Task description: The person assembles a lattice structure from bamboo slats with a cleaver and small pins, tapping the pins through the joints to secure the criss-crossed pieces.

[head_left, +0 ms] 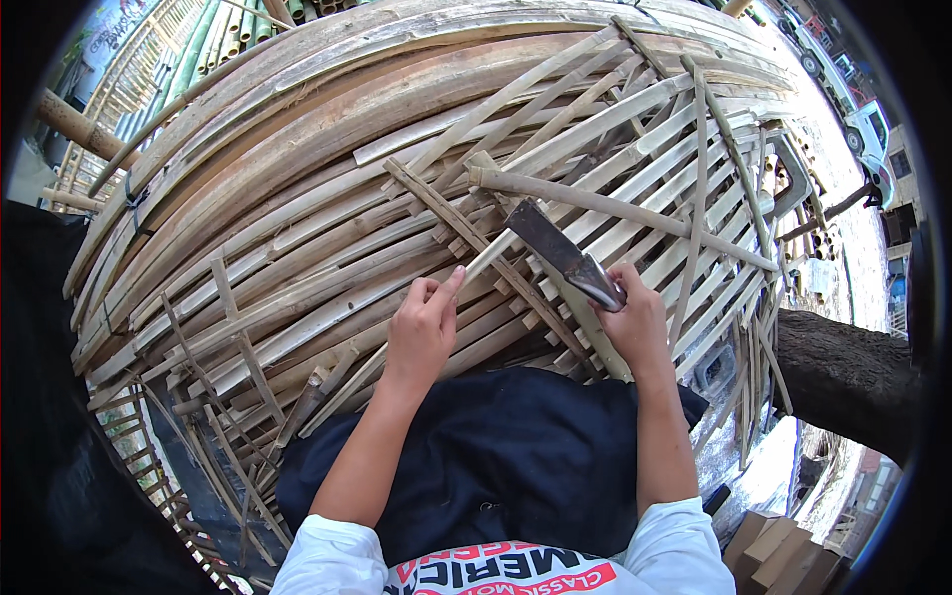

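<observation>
Two hands working on split bamboo, middle of the frame.
My left hand (421,332) pinches a pale bamboo strip (486,260); my right hand (635,322) is closed around a cleaver (555,250), its blade touching the strip.

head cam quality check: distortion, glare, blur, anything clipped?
Head view: strong fisheye, the bamboo slats bow toward the rim, black vignette at the corners; daylight is even, with overexposed ground at the right edge; the left hand, right hand and cleaver blade are sharp, no motion blur.
</observation>
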The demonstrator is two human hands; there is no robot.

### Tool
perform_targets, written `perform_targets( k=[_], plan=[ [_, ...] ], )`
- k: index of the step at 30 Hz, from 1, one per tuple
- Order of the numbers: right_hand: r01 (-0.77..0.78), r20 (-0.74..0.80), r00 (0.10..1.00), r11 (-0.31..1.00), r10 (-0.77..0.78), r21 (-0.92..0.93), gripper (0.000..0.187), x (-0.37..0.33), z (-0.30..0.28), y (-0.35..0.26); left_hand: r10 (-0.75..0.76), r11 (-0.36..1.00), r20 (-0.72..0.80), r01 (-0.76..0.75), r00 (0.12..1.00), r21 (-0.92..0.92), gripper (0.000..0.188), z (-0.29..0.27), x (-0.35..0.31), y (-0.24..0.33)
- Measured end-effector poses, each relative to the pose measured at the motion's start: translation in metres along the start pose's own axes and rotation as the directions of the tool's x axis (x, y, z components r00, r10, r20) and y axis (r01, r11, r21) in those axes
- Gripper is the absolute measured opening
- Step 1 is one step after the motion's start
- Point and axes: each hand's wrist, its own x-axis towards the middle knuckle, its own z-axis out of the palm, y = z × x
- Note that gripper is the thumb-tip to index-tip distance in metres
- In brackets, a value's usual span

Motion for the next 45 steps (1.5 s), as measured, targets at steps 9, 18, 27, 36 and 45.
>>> perform_targets(
  k=[9, 18, 27, 36, 45],
  plan=[
    [-0.06, 0.006, 0.998, 0.998, 0.06, 0.001, 0.033, -0.005, 0.007, 0.01, -0.035, 0.999, -0.018, 0.036, 0.999, 0.02, 0.042, 0.0, -0.008, -0.001],
    [-0.072, -0.027, 0.997, 0.991, 0.076, 0.117, 0.045, -0.003, 0.004, 0.02, 0.107, 0.992, -0.088, -0.1, 0.99, 0.081, 0.047, 0.001, 0.002, 0.006],
    [-0.129, -0.01, 0.991, 0.971, 0.133, 0.2, 0.049, -0.012, 0.006, 0.044, 0.01, 0.988, -0.041, -0.003, 0.999, 0.152, 0.044, 0.019, 0.049, 0.047],
    [-0.128, 0.019, 0.992, 0.949, 0.128, 0.29, 0.044, -0.025, 0.003, 0.045, -0.028, 0.981, -0.077, 0.042, 0.997, 0.19, 0.025, 0.048, 0.071, 0.042],
    [-0.14, 0.018, 0.99, 0.954, 0.141, 0.263, 0.048, -0.025, 0.004, 0.047, -0.203, 0.978, -0.038, 0.204, 0.978, 0.04, 0.04, 0.046, 0.075, 0.048]
  ],
)
